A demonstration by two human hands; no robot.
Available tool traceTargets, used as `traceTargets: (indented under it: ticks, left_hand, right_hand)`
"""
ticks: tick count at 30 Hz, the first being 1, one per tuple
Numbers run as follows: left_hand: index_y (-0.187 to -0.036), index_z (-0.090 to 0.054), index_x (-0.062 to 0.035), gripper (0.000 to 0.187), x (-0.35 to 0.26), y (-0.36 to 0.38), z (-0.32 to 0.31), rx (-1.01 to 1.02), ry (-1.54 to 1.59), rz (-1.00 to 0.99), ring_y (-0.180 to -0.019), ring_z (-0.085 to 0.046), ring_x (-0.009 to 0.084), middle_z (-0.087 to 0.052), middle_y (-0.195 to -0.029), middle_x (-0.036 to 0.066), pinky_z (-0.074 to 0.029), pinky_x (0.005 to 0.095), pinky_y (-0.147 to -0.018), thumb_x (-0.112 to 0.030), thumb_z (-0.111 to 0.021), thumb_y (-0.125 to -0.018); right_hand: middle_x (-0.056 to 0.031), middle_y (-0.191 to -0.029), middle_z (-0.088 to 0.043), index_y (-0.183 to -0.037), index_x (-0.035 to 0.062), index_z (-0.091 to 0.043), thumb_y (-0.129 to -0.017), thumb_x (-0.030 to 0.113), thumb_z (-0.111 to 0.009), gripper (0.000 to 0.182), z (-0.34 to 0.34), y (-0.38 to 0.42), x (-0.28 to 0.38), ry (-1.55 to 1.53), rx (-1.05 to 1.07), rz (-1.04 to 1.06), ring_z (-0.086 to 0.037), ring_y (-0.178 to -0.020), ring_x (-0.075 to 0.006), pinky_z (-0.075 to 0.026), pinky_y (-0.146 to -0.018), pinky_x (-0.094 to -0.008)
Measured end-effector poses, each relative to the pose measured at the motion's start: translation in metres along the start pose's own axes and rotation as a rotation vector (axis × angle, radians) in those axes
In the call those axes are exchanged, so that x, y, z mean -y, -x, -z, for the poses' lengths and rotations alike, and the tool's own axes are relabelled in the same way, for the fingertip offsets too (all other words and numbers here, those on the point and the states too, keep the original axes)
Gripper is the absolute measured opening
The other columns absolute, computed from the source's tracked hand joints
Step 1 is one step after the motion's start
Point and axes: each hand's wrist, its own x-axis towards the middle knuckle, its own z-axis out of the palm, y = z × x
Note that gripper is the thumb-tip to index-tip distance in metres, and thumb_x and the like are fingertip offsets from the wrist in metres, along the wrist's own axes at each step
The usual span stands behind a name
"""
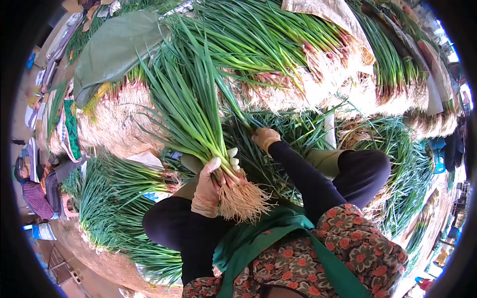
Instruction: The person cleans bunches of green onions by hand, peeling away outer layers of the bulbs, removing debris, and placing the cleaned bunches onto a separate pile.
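My left hand (207, 191), in a pale glove, is closed around a bunch of spring onions (203, 126). Its fingertips wrap over the pale stems. The tangled roots (243, 201) hang toward my lap, while the long green leaves fan upward over the pile behind. Farther right, my right hand (266, 138), gloved too, is closed round a few spring onion leaves (238, 110) that run up and to the left. Loose green leaves (300, 126) lie around and below this hand.
Heaped spring onions (263, 37) with roots facing me lie ahead, partly under a green sheet (119, 49) and a pale sack (333, 15). More bundles (114, 208) lie left of my folded legs. Another person (39, 191) sits at far left.
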Motion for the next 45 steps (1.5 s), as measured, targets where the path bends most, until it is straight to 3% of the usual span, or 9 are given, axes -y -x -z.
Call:
traceTargets:
  ticks: [7,13,15,20,31,33,35,37,45]
  left_hand:
    - [-0.128,-0.043,0.0065,0.052,0.01,-0.01,0.02,-0.066,-0.023,0.064,-0.109,-0.055,0.0339,-0.05,-0.126,0.024,-0.044,0.0446,-0.096,-0.029,-0.048,-0.09]
    - [-0.121,-0.047,0.0059,0.046,0.016,-0.005,0.005,-0.112,-0.02,0.019,-0.111,-0.054,0.0339,-0.054,-0.121,0.021,-0.045,0.0453,-0.096,-0.029,-0.049,-0.091]
    - [-0.114,-0.05,0.006,0.042,0.015,-0.003,-0.006,-0.08,0.016,0.023,-0.096,-0.059,0.0351,-0.061,-0.1,0.021,-0.048,0.0454,-0.09,-0.03,-0.049,-0.092]
    - [-0.106,-0.054,0.0065,0.04,0.014,0.002,-0.015,-0.042,-0.101,0.024,-0.08,-0.062,0.0331,-0.062,-0.08,0.02,-0.05,0.042,-0.082,-0.031,-0.047,-0.094]
    - [-0.109,-0.051,-0.0015,0.037,0.027,-0.006,0.006,0.023,0.077,-0.033,-0.081,-0.058,0.0222,-0.056,-0.091,0.007,-0.047,0.0468,-0.085,-0.032,-0.054,-0.088]
    - [-0.108,-0.05,-0.004,0.034,0.02,0.004,-0.021,0.104,0.253,-0.082,-0.079,-0.055,0.0195,-0.053,-0.086,0.004,-0.045,0.0434,-0.082,-0.032,-0.053,-0.088]
    - [-0.12,-0.048,-0.0062,0.043,0.019,0.005,-0.028,0.164,0.304,-0.13,-0.084,-0.058,0.0186,-0.057,-0.098,0.006,-0.045,0.0389,-0.081,-0.037,-0.051,-0.091]
    - [-0.124,-0.047,-0.0051,0.048,0.015,0.003,-0.032,0.18,0.278,-0.129,-0.089,-0.057,0.0205,-0.056,-0.1,0.008,-0.045,0.0415,-0.087,-0.036,-0.052,-0.088]
    - [-0.125,-0.046,-0.0023,0.054,0.014,0.008,-0.043,0.288,0.274,-0.078,-0.093,-0.058,0.0208,-0.06,-0.096,0.005,-0.045,0.0397,-0.091,-0.045,-0.049,-0.092]
  right_hand:
    - [-0.0175,-0.071,-0.063,-0.086,0.0102,-0.059,-0.084,0.028,-0.058,0.018,0.04,0.101,0.036,-0.193,-0.182,0.505,-0.063,-0.058,-0.0316,-0.047,-0.046,-0.0396]
    - [-0.0209,-0.09,-0.062,-0.121,0.0047,-0.054,-0.085,0.028,-0.057,0.043,0.018,0.104,0.0,-0.244,0.285,0.657,-0.063,-0.084,-0.0345,-0.05,-0.074,-0.0418]
    - [-0.0142,-0.098,-0.061,-0.119,0.0026,-0.055,-0.091,0.044,-0.056,0.05,0.029,0.084,0.006,-0.913,0.502,0.332,-0.06,-0.094,-0.0232,-0.047,-0.085,-0.0378]
    - [0.0007,-0.067,-0.058,-0.09,0.006,-0.06,-0.09,0.036,-0.061,0.03,0.055,0.066,0.065,-1.226,0.428,-0.033,-0.048,-0.046,-0.0057,-0.037,-0.039,-0.0207]
    - [-0.0095,-0.08,-0.065,-0.101,-0.0023,-0.062,-0.095,0.017,-0.051,0.023,0.016,0.056,0.04,-1.774,0.203,-0.402,-0.064,-0.066,-0.0181,-0.053,-0.057,-0.0282]
    - [-0.0095,-0.087,-0.066,-0.107,0.0015,-0.06,-0.094,0.021,-0.051,0.026,-0.042,0.003,-0.012,-1.128,0.123,-0.209,-0.067,-0.073,-0.0205,-0.056,-0.059,-0.0304]
    - [-0.0124,-0.102,-0.065,-0.115,0.0062,-0.059,-0.092,0.02,-0.054,0.027,0.0,0.039,0.001,-0.474,0.61,0.03,-0.067,-0.085,-0.023,-0.056,-0.069,-0.036]
    - [-0.0144,-0.13,-0.053,-0.127,0.0102,-0.052,-0.094,0.023,-0.049,0.036,0.067,0.082,0.022,-0.068,0.581,0.253,-0.053,-0.117,-0.029,-0.039,-0.103,-0.0406]
    - [-0.0183,-0.103,-0.065,-0.121,0.0046,-0.056,-0.083,0.029,-0.069,0.048,0.192,0.03,-0.034,-0.306,-0.806,0.273,-0.063,-0.092,-0.0246,-0.049,-0.081,-0.0344]
